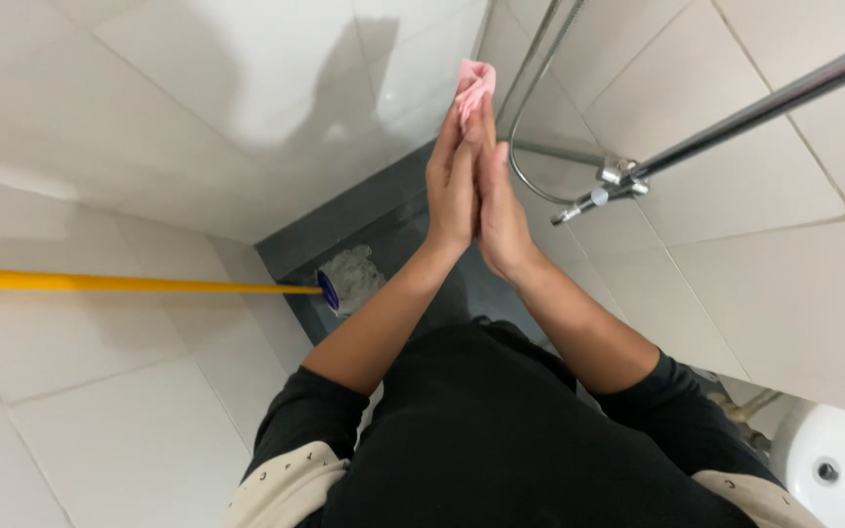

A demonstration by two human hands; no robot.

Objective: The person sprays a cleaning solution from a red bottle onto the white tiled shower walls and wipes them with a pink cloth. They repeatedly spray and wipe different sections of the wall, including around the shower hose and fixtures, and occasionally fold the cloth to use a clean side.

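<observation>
The hands are raised in front of the chest, pressed flat palm to palm with fingers straight and pointing away from the body, the left hand (454,186) and the right hand (499,200) lying against each other along their whole length. Caught between the fingertips is a small crumpled pink cloth (475,82), which sticks out past the fingers at the far end, so it lies straight ahead of both hands along the line the fingers point; neither hand is clearly nearer, since both clamp it equally. Going from left to right: a long yellow mop handle (129,284) runs level from the left edge towards the middle, ending in a blue collar and a pale stringy mop head (352,277) resting on the dark grey tiled floor (364,210), well below and left of the hands. White glossy wall tiles (198,98) rise behind. To the right of the hands a chrome shower hose (532,83) loops down to a chrome rail (765,108) slanting across the right wall, and a white ceramic basin (838,469) shows at the lower right corner.
</observation>
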